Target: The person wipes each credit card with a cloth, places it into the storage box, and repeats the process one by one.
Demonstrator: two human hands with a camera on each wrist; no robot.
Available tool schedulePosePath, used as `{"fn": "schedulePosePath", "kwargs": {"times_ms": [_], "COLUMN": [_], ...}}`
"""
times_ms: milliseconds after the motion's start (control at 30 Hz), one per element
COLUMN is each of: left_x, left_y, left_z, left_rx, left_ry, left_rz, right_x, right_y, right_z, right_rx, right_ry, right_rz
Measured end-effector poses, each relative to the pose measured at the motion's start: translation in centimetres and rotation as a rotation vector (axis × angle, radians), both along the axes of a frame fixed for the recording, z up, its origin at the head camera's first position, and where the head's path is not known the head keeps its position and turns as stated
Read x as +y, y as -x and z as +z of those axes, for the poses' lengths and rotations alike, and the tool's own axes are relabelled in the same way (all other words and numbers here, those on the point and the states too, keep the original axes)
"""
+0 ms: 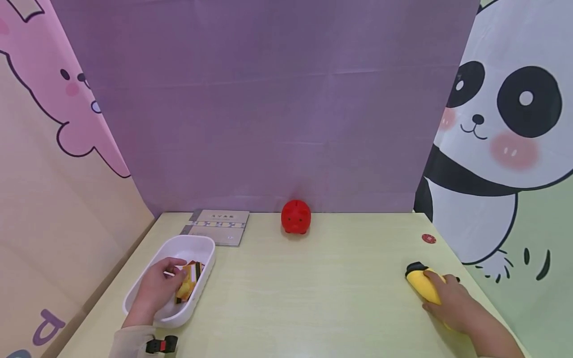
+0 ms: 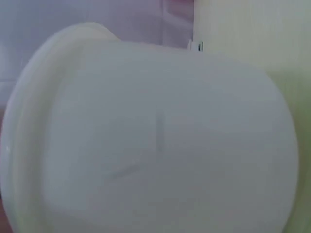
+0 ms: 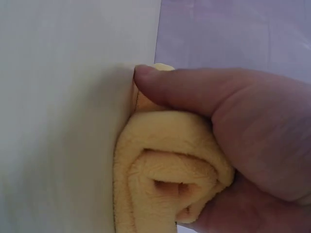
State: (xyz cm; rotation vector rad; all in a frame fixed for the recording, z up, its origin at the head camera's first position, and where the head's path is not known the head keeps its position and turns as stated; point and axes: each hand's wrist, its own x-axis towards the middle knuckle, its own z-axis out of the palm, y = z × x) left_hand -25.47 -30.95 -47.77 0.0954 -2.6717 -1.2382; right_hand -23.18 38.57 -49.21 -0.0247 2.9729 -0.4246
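Note:
In the head view my left hand (image 1: 158, 284) reaches into a white plastic tub (image 1: 207, 248). Its thumb and fingers pinch the left edge of a small yellow packet (image 1: 188, 283) with white and dark stripes; something reddish shows behind it. At the right, my right hand (image 1: 452, 303) grips a rolled yellow towel (image 1: 423, 286) with a black part at its far end. The right wrist view shows the towel's coiled end (image 3: 170, 133), with the thumb laid along it. Only the tub's outer wall (image 2: 170, 136) fills the left wrist view, so the left fingers are hidden there.
A red piggy bank (image 1: 296, 217) stands at the table's back edge. Behind the tub lies a flat grey booklet (image 1: 219, 226). Near the right edge is a red chip (image 1: 429, 238). A purple backdrop (image 1: 277, 109) rises behind the table.

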Motion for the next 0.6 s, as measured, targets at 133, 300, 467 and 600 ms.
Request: {"fn": "schedulePosePath", "kwargs": {"times_ms": [133,300,467,600], "left_x": [0.5,1.3,2.4,3.7], "left_y": [-0.1,-0.3,-0.2,0.0], "left_z": [0.6,1.1,1.2,1.5], "left_rx": [0.031,0.090,0.212,0.312], "left_ry": [-0.020,-0.019,0.008,0.038], "left_rz": [0.023,0.046,0.026,-0.016], "right_x": [-0.4,-0.9,-1.5,-2.4], "right_y": [-0.3,-0.5,-0.8,-1.0], "right_z": [0.0,0.6,1.3,2.2], "right_rx": [0.013,0.013,0.155,0.302], "right_ry": [-0.004,-0.051,-0.087,-0.086], "right_rz": [0.016,-0.009,0.020,0.055]}}
